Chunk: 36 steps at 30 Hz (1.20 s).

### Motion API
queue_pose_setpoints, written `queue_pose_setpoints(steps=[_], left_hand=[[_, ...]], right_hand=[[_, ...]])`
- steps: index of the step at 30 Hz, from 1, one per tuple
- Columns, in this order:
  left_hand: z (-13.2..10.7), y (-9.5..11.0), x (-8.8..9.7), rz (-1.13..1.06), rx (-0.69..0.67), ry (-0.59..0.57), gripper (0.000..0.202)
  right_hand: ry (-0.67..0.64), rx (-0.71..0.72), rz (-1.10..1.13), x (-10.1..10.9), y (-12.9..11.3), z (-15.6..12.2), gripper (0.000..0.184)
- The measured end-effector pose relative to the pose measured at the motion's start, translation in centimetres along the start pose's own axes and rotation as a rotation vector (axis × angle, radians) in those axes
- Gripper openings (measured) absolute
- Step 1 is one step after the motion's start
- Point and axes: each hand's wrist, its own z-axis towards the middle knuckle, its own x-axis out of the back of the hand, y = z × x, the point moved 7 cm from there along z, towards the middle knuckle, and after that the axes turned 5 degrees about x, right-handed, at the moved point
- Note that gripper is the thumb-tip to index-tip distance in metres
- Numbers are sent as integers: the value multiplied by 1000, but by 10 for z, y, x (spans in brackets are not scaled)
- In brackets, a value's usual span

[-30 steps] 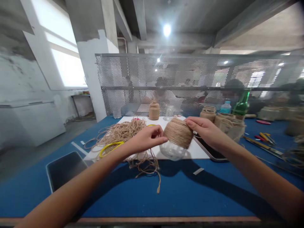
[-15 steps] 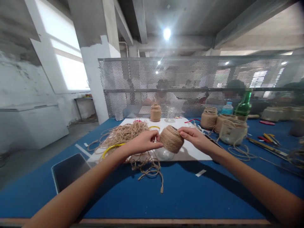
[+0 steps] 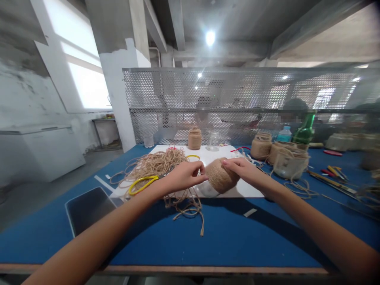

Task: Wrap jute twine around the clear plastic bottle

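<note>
A glass jar wrapped in jute twine point(image 3: 221, 177) is tilted over the white sheet, its bare glass end pointing down and left. My right hand point(image 3: 242, 169) grips it at the upper right, thumb on the wrapping. Left of the jar, my left hand point(image 3: 190, 175) is closed in a pinch, with what looks like a thin strand of twine at the fingertips. Behind that wrist lies a loose heap of twine point(image 3: 162, 162), its ends trailing onto the blue table. Yellow-handled scissors point(image 3: 142, 184) lie beside the heap, partly hidden by my left forearm.
At the back stand a wrapped jar point(image 3: 194, 139) and a clear glass jar point(image 3: 213, 141) before a perforated metal screen point(image 3: 178, 103). More wrapped jars point(image 3: 261, 146), a green bottle point(image 3: 304, 132) and tools point(image 3: 335, 173) are on the right. A dark tablet-like slab point(image 3: 89, 209) lies left.
The wrapped jar has turned in my right hand and shifted slightly right, its mouth tipping farther away to the right. My left hand has moved slightly right, staying pinched beside it.
</note>
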Motion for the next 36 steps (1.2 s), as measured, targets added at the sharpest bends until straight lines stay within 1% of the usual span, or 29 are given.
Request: queue_pose_setpoints(steps=[2, 6, 11, 15, 20, 29, 33, 36], left_hand=[[-1, 1, -1, 18, 0, 9, 24], [-3, 5, 0, 38, -22, 27, 23], [-4, 8, 1, 65, -41, 35, 21], [-4, 8, 3, 45, -54, 33, 21], [-6, 11, 4, 3, -77, 28, 19], [-3, 6, -1, 32, -39, 26, 20], [-1, 2, -2, -48, -10, 14, 21], [-1, -3, -6, -235, 50, -55, 22]], right_hand=[[-3, 11, -4, 1, -2, -2, 44], [3, -19, 2, 3, -2, -4, 45], [-10, -23, 12, 2, -8, -7, 45], [3, -25, 30, 4, -9, -9, 44], [2, -26, 34, 5, -4, -8, 43], [-11, -28, 31, 4, -6, -9, 45], [-48, -8, 60, 3, -4, -10, 42], [-72, 24, 54, 3, -3, -10, 41]])
